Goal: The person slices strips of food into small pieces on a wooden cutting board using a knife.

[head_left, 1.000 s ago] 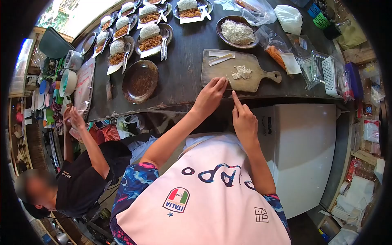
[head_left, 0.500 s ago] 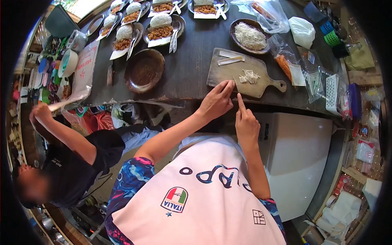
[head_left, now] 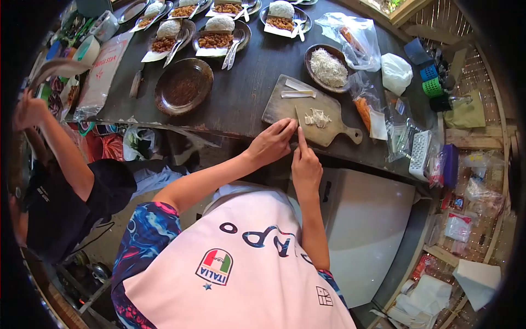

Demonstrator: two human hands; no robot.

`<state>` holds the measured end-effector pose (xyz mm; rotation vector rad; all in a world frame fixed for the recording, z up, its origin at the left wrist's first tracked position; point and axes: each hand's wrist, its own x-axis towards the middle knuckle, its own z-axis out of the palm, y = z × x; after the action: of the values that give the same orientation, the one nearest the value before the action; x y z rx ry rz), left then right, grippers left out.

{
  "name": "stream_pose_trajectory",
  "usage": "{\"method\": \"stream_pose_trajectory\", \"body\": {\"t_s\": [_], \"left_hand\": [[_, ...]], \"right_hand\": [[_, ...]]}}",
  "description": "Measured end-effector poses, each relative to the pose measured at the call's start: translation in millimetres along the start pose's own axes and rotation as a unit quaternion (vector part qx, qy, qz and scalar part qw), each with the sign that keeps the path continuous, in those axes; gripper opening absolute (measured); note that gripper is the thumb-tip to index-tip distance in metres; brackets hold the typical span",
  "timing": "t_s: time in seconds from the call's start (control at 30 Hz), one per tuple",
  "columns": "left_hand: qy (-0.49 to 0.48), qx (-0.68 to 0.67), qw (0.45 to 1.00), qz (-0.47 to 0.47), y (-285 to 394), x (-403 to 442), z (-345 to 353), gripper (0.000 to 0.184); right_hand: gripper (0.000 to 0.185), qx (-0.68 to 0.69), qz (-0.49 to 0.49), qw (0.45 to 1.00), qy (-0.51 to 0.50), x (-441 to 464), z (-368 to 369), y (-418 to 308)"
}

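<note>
My left hand (head_left: 272, 142) is at the near edge of a wooden cutting board (head_left: 327, 135), its fingers closed together; what they press on is hidden. Beside it, my right hand (head_left: 307, 166) is closed with the index finger stretched forward along a thin knife (head_left: 298, 116), whose blade barely shows and points over the board. Just right of the blade lies a small heap of pale thin shreds (head_left: 316, 118). Two pale strips (head_left: 298, 94) rest toward the board's far side.
Behind the board stands a brown bowl of pale shreds (head_left: 329, 66). A bare brown plate (head_left: 183, 88) sits to the left, with several plates of rice and brown food beyond. Plastic bags (head_left: 396, 73) and a white basket (head_left: 421, 155) are on the right. A co-worker's arm (head_left: 63, 145) reaches at far left.
The view has shifted, so the table contents sit lower and farther left. My hands stay together at the board's edge. The co-worker's arms have moved with a pale, blurred object.
</note>
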<state>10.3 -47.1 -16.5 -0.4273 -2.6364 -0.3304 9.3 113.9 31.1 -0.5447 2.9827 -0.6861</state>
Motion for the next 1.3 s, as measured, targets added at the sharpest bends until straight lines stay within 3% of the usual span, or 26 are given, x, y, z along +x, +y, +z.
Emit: {"method": "stream_pose_trajectory", "body": {"t_s": [0.47,0.67,0.93,1.07,1.17,1.3], "left_hand": [[0.022,0.036,0.999,-0.001,-4,-1,10,0.058],[0.025,0.026,0.999,-0.004,0,0,8,0.059],[0.038,0.042,0.998,-0.003,1,-2,12,0.059],[0.037,0.017,0.999,-0.014,1,-1,11,0.060],[0.045,0.019,0.999,-0.020,2,-2,16,0.060],[0.049,0.012,0.998,-0.023,3,-1,10,0.061]], "right_hand": [[0.054,-0.013,0.069,0.995,-0.074,-10,-18,-16],[0.061,-0.033,0.001,0.999,-0.011,6,2,-1],[0.061,-0.027,0.002,1.000,-0.015,8,4,-2],[0.056,-0.023,0.073,0.994,-0.075,-5,-12,-17],[0.060,-0.044,0.012,0.999,-0.021,-4,4,-1],[0.058,-0.031,0.051,0.996,-0.060,7,-10,-16]]}}
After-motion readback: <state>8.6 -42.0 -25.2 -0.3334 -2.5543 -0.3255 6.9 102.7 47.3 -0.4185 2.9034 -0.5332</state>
